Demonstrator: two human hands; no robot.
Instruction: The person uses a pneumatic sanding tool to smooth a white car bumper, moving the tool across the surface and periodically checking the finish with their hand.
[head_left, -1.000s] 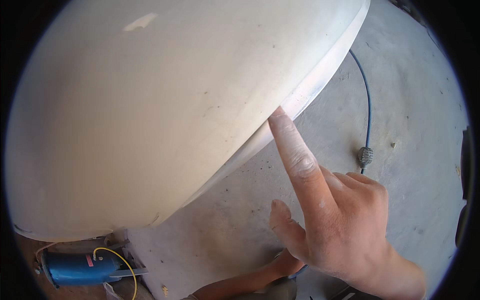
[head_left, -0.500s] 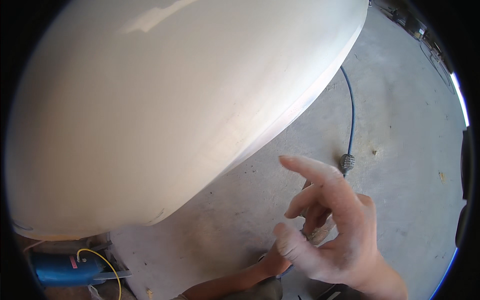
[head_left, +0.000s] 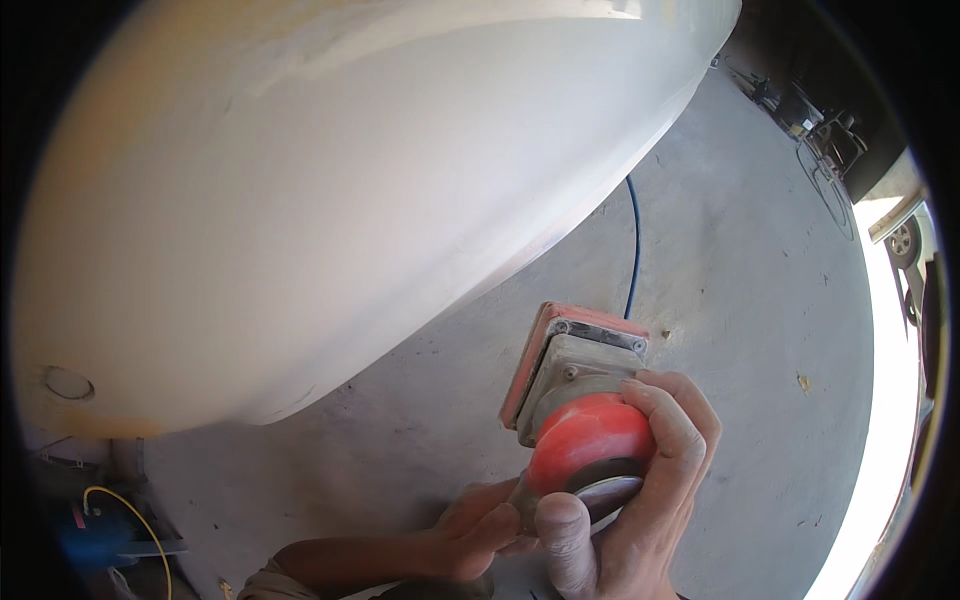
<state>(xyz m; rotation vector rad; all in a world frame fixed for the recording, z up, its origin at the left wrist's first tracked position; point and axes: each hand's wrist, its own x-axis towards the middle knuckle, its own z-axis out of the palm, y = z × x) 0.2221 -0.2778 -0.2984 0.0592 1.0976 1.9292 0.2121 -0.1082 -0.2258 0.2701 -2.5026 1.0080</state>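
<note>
A red and grey power sander [head_left: 600,430] was held low in the centre of the view, above a grey floor [head_left: 760,430] and near, though not touching, a large whitish curved panel [head_left: 350,230] that filled the upper left. The dusty right hand [head_left: 655,500] had its fingers [head_left: 672,430] curled around the red body, thumb upright beside the lever, while the left hand [head_left: 475,535] gripped the narrow rear end, partly hidden, and the flat pad tilted upward, away from the person. A blue hose [head_left: 635,250] crossed the floor behind the sander, and a yellow hose [head_left: 138,508] arched at lower left.
</note>
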